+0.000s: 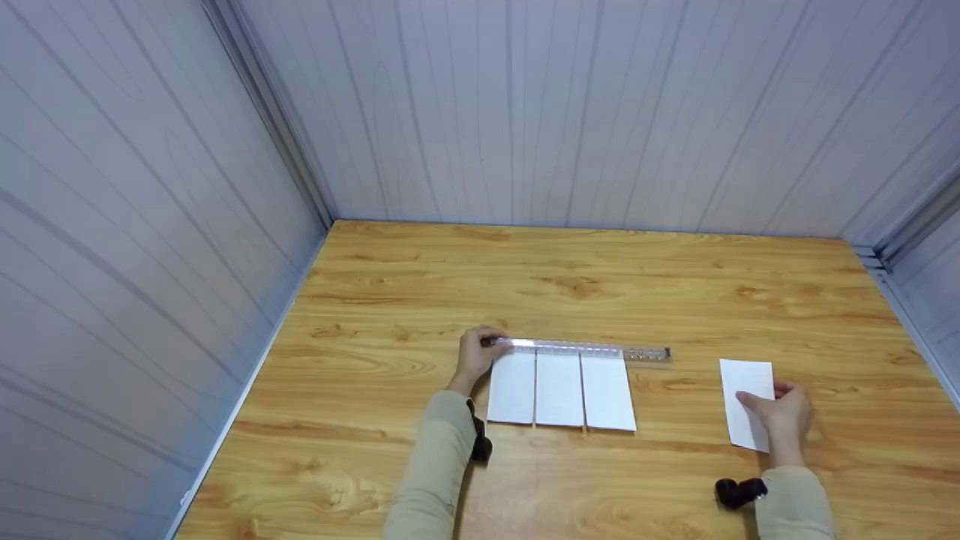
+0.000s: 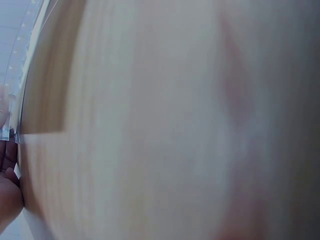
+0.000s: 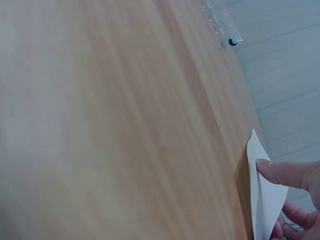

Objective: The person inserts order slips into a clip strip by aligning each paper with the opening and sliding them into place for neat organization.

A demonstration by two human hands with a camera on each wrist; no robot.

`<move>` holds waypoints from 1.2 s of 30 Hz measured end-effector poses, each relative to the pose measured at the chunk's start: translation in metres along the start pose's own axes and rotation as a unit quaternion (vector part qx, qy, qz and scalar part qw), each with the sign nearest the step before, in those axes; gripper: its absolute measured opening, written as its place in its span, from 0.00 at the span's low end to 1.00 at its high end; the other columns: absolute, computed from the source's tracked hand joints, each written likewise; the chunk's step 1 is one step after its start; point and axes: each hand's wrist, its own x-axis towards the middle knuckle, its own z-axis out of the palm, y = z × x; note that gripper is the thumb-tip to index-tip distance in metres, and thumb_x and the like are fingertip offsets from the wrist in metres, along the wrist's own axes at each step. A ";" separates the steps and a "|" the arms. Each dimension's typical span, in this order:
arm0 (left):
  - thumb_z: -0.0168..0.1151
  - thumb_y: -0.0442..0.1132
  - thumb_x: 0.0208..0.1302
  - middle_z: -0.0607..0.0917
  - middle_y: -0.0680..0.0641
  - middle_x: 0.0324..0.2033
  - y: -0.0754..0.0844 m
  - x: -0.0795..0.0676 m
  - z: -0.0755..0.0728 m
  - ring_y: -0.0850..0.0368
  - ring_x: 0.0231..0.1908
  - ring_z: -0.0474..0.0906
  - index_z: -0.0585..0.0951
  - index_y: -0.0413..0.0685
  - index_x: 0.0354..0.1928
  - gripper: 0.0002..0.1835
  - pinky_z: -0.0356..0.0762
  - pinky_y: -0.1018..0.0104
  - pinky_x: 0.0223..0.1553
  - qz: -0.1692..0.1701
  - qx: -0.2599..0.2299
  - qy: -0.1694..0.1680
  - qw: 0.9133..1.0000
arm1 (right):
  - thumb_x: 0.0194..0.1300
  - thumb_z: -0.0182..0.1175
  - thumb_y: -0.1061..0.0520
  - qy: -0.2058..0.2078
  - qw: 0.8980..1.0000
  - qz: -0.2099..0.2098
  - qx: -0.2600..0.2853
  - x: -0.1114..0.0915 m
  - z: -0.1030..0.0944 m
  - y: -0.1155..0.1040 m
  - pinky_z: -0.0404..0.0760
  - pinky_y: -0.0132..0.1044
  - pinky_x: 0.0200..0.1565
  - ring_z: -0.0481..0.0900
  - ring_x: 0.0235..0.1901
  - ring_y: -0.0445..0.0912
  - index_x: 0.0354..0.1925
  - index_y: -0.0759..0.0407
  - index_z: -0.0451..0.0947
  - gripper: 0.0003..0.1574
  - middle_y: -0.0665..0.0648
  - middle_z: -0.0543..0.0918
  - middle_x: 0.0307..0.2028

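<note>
My left hand (image 1: 475, 354) pinches the left end of a clear plastic ruler (image 1: 649, 355). The ruler lies along the top edges of three white paper pieces (image 1: 559, 388) set side by side with narrow gaps. In the left wrist view the fingers (image 2: 7, 195) show at the left edge beside the ruler's end. Off to the right, my right hand (image 1: 787, 412) holds another white paper piece (image 1: 739, 390), thumb on top and fingers beneath its right side. The right wrist view shows this paper (image 3: 265, 195) slightly bent, one edge raised above the table.
The wood-grain table (image 1: 570, 285) is bounded by pale panel walls (image 1: 487, 112) at the back and sides. Between the ruler's right end and the held paper lies a stretch of bare tabletop. Black wrist cameras (image 1: 739, 493) sit on both sleeves.
</note>
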 end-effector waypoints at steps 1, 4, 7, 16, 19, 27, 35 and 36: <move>0.63 0.21 0.46 0.77 0.27 0.28 -0.001 0.000 0.000 0.32 0.31 0.72 0.78 0.21 0.29 0.07 0.71 0.46 0.33 0.002 0.004 0.002 1.000 | 0.46 0.67 0.55 -0.001 1.000 0.001 0.001 0.000 0.000 0.000 0.62 0.46 0.43 0.63 0.47 0.61 0.55 0.75 0.55 0.46 0.72 0.64 0.49; 0.64 0.22 0.45 0.78 0.29 0.28 -0.014 0.003 0.002 0.35 0.31 0.73 0.79 0.23 0.29 0.07 0.71 0.48 0.33 -0.001 0.010 0.005 1.000 | 0.46 0.67 0.55 0.000 1.000 0.003 0.003 -0.001 0.000 0.000 0.62 0.48 0.45 0.62 0.48 0.61 0.55 0.74 0.54 0.46 0.73 0.64 0.50; 0.66 0.25 0.46 0.80 0.33 0.28 -0.027 0.006 0.004 0.40 0.31 0.75 0.80 0.26 0.29 0.07 0.73 0.56 0.33 -0.009 0.025 0.008 1.000 | 0.47 0.67 0.56 -0.001 1.000 0.004 0.003 -0.001 0.000 -0.001 0.61 0.49 0.47 0.62 0.49 0.62 0.56 0.74 0.53 0.46 0.73 0.63 0.52; 0.67 0.27 0.46 0.80 0.37 0.27 -0.034 0.007 0.004 0.46 0.31 0.75 0.81 0.29 0.29 0.07 0.72 0.67 0.32 -0.016 0.032 0.011 0.999 | 0.48 0.65 0.58 0.005 1.000 0.001 0.003 -0.002 0.001 -0.002 0.61 0.49 0.47 0.62 0.50 0.62 0.56 0.73 0.54 0.44 0.74 0.64 0.52; 0.66 0.27 0.46 0.80 0.37 0.28 -0.034 0.007 0.005 0.46 0.31 0.75 0.81 0.30 0.30 0.07 0.72 0.66 0.33 -0.027 0.032 0.012 0.999 | 0.48 0.65 0.58 0.002 1.000 -0.001 0.007 -0.003 0.001 -0.002 0.60 0.51 0.48 0.62 0.51 0.63 0.57 0.74 0.53 0.45 0.75 0.63 0.52; 0.67 0.28 0.46 0.80 0.37 0.29 -0.033 0.007 0.005 0.44 0.32 0.75 0.81 0.30 0.30 0.08 0.73 0.62 0.33 -0.035 0.031 0.012 0.999 | 0.50 0.63 0.57 -0.003 1.000 -0.024 0.007 -0.006 0.002 -0.002 0.61 0.52 0.50 0.61 0.52 0.65 0.57 0.77 0.54 0.44 0.77 0.63 0.52; 0.67 0.29 0.46 0.80 0.39 0.29 -0.034 0.008 0.005 0.48 0.32 0.75 0.82 0.31 0.31 0.08 0.72 0.66 0.32 -0.044 0.047 0.009 0.998 | 0.55 0.59 0.58 0.018 0.998 -0.062 -0.010 -0.007 0.005 -0.003 0.60 0.54 0.50 0.62 0.48 0.67 0.51 0.80 0.59 0.34 0.79 0.65 0.48; 0.67 0.29 0.46 0.80 0.39 0.29 -0.034 0.008 0.005 0.49 0.32 0.75 0.82 0.32 0.31 0.08 0.72 0.67 0.32 -0.047 0.049 0.009 0.998 | 0.56 0.58 0.58 0.021 0.998 -0.066 -0.010 -0.007 0.006 -0.003 0.60 0.54 0.49 0.63 0.47 0.67 0.50 0.80 0.59 0.32 0.79 0.65 0.48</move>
